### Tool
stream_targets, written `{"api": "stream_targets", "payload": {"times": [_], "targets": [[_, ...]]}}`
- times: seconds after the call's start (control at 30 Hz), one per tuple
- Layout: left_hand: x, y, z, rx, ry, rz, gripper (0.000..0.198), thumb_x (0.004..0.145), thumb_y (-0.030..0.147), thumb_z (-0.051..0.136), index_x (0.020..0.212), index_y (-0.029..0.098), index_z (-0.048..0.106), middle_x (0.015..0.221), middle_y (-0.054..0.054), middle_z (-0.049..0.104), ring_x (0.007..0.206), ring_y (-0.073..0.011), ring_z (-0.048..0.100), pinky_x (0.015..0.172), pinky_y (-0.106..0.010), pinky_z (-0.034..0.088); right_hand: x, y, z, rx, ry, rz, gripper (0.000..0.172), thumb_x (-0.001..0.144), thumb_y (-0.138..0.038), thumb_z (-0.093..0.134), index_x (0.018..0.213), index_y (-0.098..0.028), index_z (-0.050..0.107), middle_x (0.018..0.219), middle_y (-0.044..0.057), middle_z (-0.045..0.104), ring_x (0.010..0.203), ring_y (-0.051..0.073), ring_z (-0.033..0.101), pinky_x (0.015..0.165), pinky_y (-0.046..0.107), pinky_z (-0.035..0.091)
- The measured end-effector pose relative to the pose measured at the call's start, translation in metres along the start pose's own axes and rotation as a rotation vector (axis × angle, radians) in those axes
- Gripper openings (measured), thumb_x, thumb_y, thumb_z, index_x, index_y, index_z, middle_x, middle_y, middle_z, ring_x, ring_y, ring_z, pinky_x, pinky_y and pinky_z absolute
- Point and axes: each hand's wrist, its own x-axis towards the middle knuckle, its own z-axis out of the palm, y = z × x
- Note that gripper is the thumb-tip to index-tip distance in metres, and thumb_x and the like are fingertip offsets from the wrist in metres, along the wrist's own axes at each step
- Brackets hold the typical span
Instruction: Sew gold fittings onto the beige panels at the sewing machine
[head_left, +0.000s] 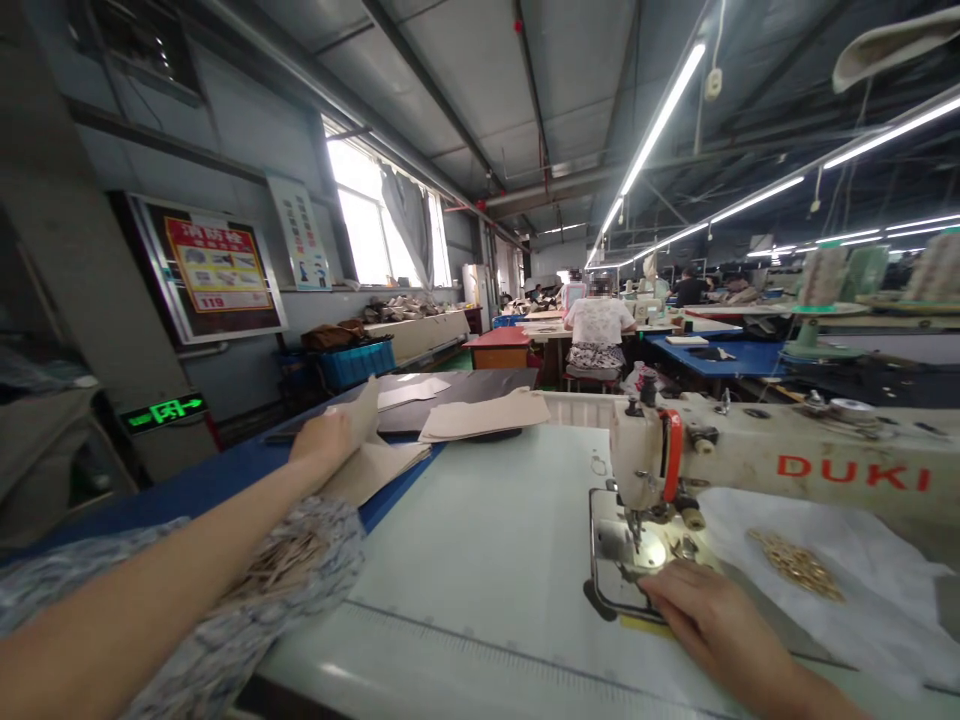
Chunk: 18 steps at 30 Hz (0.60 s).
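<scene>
My left hand is stretched out to the far left of the sewing table, its fingers closed on the edge of a beige fabric piece that stands tilted up. Under it lie more beige fabric pieces. My right hand rests by the needle plate of the sewing machine, just in front of the lit presser foot. Its fingers are curled together, and their tips are partly hidden; I cannot make out what they hold, if anything.
A stack of beige pieces lies behind the sewing table. Gold-coloured metal parts sit on a white cloth at right. A patterned cloth holds thin beige strips below my left arm. A person sits farther ahead.
</scene>
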Motion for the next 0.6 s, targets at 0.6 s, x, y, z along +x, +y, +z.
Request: {"api": "stream_targets", "payload": {"times": [0.6], "targets": [[-0.203, 0.223, 0.092, -0.247, -0.383, 0.879, 0.027, 0.072, 0.018, 0.053, 0.096, 0.009, 0.063, 0.07, -0.014, 0.069, 0.057, -0.0245, 0.067, 0.039, -0.031, 0.044, -0.006, 0.0, 0.002, -0.144, 0.188, -0.188, 0.027, 0.089, -0.033, 0.048, 0.107, -0.024, 0.065, 0.105, 0.004, 0.069, 0.094, 0.02, 0.066, 0.082, 0.03, 0.056]]}}
